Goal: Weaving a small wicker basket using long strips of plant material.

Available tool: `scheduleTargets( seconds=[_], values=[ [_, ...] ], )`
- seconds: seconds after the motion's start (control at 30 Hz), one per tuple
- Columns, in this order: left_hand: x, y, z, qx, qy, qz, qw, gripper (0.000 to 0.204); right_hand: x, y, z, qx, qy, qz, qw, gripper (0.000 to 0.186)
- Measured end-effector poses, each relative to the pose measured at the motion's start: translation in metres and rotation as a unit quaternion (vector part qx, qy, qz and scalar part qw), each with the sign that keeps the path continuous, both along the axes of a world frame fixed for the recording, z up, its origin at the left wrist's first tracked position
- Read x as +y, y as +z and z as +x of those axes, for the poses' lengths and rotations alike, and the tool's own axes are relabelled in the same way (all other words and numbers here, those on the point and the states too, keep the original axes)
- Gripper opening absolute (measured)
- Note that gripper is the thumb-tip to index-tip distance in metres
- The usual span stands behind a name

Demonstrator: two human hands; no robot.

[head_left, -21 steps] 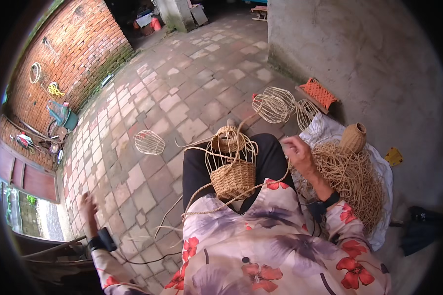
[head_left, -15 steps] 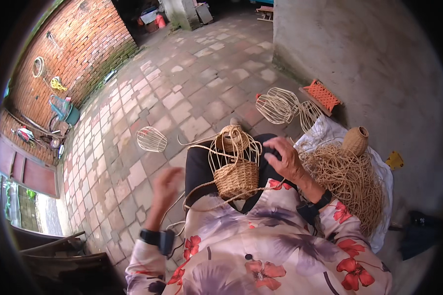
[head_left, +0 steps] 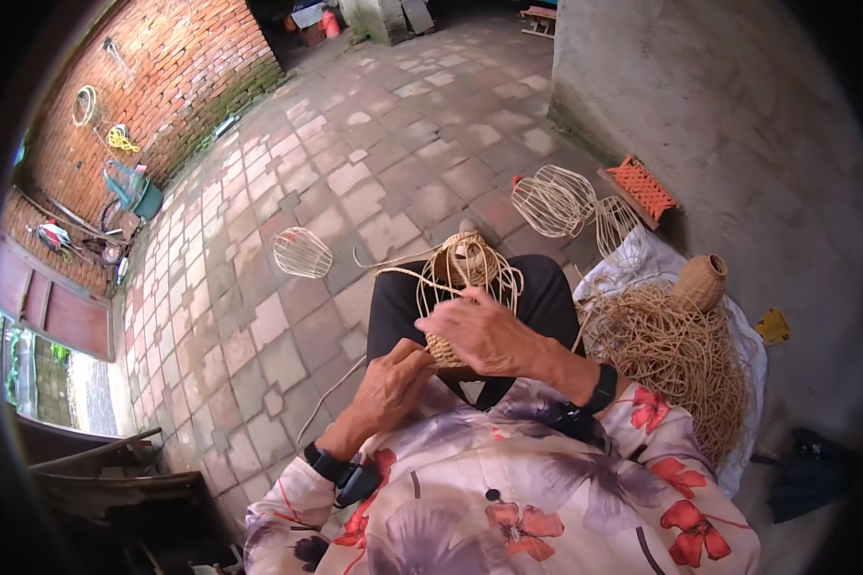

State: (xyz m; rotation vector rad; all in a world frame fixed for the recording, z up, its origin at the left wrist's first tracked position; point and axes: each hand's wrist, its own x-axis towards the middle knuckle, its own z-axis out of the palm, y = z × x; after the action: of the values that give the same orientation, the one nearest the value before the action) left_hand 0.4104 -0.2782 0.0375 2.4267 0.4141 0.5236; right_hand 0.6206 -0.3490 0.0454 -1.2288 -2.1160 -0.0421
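Note:
A half-woven rattan basket (head_left: pixel 470 268) rests on my lap, its loose upright strands curling over the top. My right hand (head_left: pixel 484 335) lies across the basket's near side, fingers pinching a strand against the woven wall. My left hand (head_left: pixel 388 388) is closed by the basket's lower left edge, gripping a thin strand that trails down to the paving. Most of the woven base is hidden behind both hands.
A heap of loose rattan (head_left: pixel 676 359) lies on a white sheet to my right, with a small woven vase (head_left: pixel 702 281). Two bare wire-like frames (head_left: pixel 302 252) (head_left: pixel 554 199) stand on the paved floor. An orange woven stool (head_left: pixel 642 187) leans by the wall.
My left hand swung in from far out at the left and now sits closed at the basket. My right hand moved from the basket's right onto its near side.

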Motion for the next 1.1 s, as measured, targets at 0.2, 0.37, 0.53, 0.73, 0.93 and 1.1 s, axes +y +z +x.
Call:
scheduleTargets(
  seconds=[0.2, 0.37, 0.53, 0.73, 0.93, 1.1],
  values=[
    [0.021, 0.056, -0.044, -0.011, 0.082, 0.034, 0.996, 0.015, -0.022, 0.013, 0.038, 0.232, 0.044, -0.282, 0.930, 0.016],
    [0.040, 0.060, -0.077, 0.008, 0.121, 0.132, 0.984, 0.014, -0.030, 0.002, 0.057, 0.272, 0.011, -0.294, 0.916, 0.022],
    [0.046, 0.077, -0.094, 0.025, 0.135, 0.162, 0.977, 0.014, -0.039, -0.011, 0.052, 0.472, -0.070, -0.371, 0.797, 0.022],
    [0.054, 0.094, -0.088, 0.082, 0.141, 0.310, 0.937, 0.014, -0.031, -0.004, 0.042, 0.511, -0.121, -0.285, 0.801, 0.016],
    [0.029, 0.068, -0.010, -0.108, 0.146, -0.036, 0.983, 0.024, -0.007, 0.015, 0.008, 0.383, -0.080, -0.285, 0.875, 0.016],
    [0.008, 0.024, 0.024, -0.083, 0.069, -0.069, 0.992, 0.017, 0.002, 0.009, 0.009, 0.369, -0.023, -0.325, 0.870, 0.018]
  ],
)
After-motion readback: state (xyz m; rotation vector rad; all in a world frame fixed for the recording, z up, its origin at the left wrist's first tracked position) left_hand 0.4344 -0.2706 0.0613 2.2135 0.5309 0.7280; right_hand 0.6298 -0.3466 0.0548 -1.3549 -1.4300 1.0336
